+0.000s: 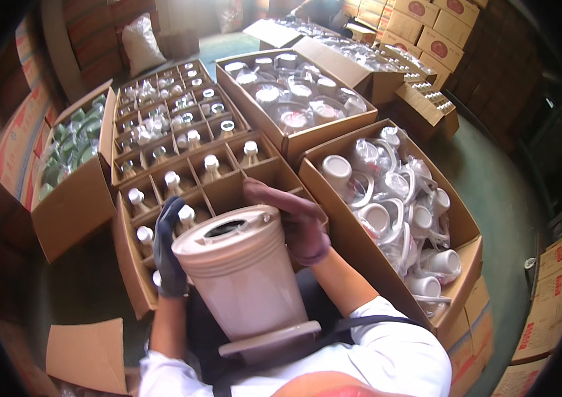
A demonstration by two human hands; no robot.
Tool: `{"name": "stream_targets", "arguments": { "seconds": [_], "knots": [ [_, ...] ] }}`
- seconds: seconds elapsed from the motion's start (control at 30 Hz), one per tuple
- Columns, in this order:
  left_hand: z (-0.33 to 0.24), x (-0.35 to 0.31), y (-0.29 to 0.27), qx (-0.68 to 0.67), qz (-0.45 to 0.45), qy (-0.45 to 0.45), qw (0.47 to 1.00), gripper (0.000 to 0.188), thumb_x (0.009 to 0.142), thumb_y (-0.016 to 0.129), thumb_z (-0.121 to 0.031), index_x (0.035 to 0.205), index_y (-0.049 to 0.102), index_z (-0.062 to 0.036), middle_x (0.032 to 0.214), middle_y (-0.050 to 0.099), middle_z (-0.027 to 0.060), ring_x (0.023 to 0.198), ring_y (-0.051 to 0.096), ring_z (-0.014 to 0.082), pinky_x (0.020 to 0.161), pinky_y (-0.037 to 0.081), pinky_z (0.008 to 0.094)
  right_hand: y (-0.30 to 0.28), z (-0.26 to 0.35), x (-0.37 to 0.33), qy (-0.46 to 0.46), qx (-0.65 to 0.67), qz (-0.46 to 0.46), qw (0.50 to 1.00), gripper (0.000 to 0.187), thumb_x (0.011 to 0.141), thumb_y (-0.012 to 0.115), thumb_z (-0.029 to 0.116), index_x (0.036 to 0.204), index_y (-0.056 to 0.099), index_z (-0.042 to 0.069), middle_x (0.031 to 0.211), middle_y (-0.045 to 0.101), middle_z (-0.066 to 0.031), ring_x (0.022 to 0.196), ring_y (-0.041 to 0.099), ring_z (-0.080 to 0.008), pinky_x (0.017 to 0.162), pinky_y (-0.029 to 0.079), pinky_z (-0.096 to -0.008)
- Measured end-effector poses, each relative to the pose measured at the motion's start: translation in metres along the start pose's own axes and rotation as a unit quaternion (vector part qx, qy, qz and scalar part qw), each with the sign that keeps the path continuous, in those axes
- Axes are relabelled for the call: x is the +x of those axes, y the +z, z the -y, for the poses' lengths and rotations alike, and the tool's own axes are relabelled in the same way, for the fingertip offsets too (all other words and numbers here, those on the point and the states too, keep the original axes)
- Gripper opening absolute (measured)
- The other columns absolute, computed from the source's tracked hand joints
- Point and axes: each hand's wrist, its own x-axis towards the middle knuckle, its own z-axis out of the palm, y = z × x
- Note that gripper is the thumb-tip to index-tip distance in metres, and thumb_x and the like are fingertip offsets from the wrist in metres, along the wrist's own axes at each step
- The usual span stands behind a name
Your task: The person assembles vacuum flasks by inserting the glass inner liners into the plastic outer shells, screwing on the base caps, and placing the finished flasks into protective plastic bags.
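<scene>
A pale beige plastic flask shell (248, 291) is tilted against my front, its round end with a dark central hole facing up and a wide flange at its lower end. My left hand (172, 248), in a dark grey glove, grips its left side near the top. On the opposite side my right hand (297, 221), in a brownish-pink glove, lies against the ridged collar, its fingers reaching past the rim and partly blurred. Just beyond is a divided carton (221, 195) with white-capped, bottle-like necks (211, 165) in several compartments.
To the right, an open carton (460, 261) holds bagged white cups and handles. Farther off stand a carton of wrapped lids (287, 142) and another divided carton (122, 142). Green wrapped parts (72, 145) fill a left-hand box. Stacked cartons (426, 30) line the back, where another person (317, 10) partly shows.
</scene>
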Motion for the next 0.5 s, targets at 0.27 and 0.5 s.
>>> {"name": "stream_targets", "arguments": {
  "seconds": [0.27,0.5],
  "knots": [
    [-0.036,0.003,0.019,0.172,0.139,0.132,0.966,0.055,0.103,0.028,-0.037,0.123,0.058,0.0058,0.132,0.054,0.0171,0.128,0.045,0.0294,0.111,0.028,0.0409,-0.004,-0.019,0.004,0.273,0.217,-0.059,0.935,0.093,0.091,0.023,0.073,0.129,0.051,-0.007,0.131,0.055,-0.0198,0.122,0.052,-0.0301,0.108,0.036,-0.0373],
    [-0.044,0.002,0.023,0.163,0.005,0.163,0.973,0.073,0.1,0.02,-0.053,0.117,0.06,0.0055,0.122,0.06,0.019,0.124,0.05,0.0276,0.111,0.029,0.0453,0.0,-0.021,0.009,0.263,0.251,-0.064,0.929,0.093,0.088,0.029,0.076,0.125,0.057,-0.004,0.139,0.047,-0.0176,0.129,0.044,-0.0288,0.108,0.035,-0.0436]
  ]
}}
